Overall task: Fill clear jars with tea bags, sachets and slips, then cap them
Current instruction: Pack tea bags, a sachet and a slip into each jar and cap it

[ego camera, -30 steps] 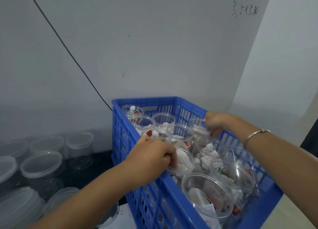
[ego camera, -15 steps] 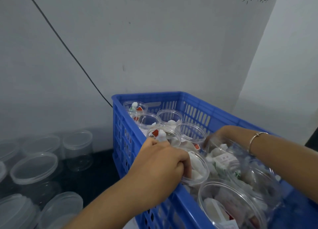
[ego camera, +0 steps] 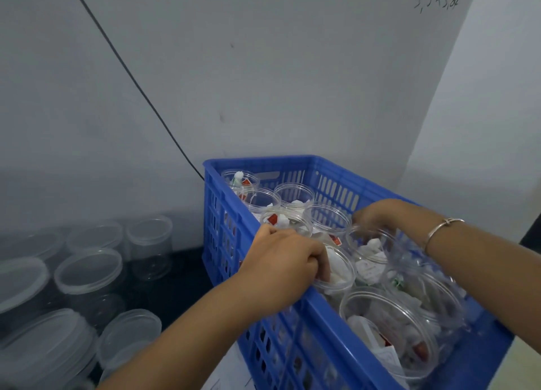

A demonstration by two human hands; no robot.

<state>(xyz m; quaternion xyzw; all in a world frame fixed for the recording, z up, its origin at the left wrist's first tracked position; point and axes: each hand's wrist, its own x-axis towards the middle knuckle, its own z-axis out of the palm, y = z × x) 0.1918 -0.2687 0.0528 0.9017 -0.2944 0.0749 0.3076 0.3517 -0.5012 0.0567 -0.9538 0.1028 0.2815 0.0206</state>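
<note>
**Two hands hold open jars inside a blue slotted plastic crate [ego camera: 263, 161]**

The left hand [ego camera: 285, 257] reaches over the left wall of the crate. Its curled fingers pinch the rim of a round clear plastic jar [ego camera: 339, 272], which stands upright just beside that wall. The right hand [ego camera: 377, 216], with a thin silver bracelet [ego camera: 442, 228] on the wrist, has its fingers curled down over the far rim of a second clear jar [ego camera: 370, 252], next to the first one. Both jars have no cap and hold white bags and slips. More open jars [ego camera: 292, 196], some with red-and-white tags, fill the rest of the crate. Left of the crate, capped clear jars [ego camera: 87, 269] stand on a dark surface [ego camera: 181, 287]. A black cable [ego camera: 131, 82] runs down the grey wall [ego camera: 263, 67].
</note>
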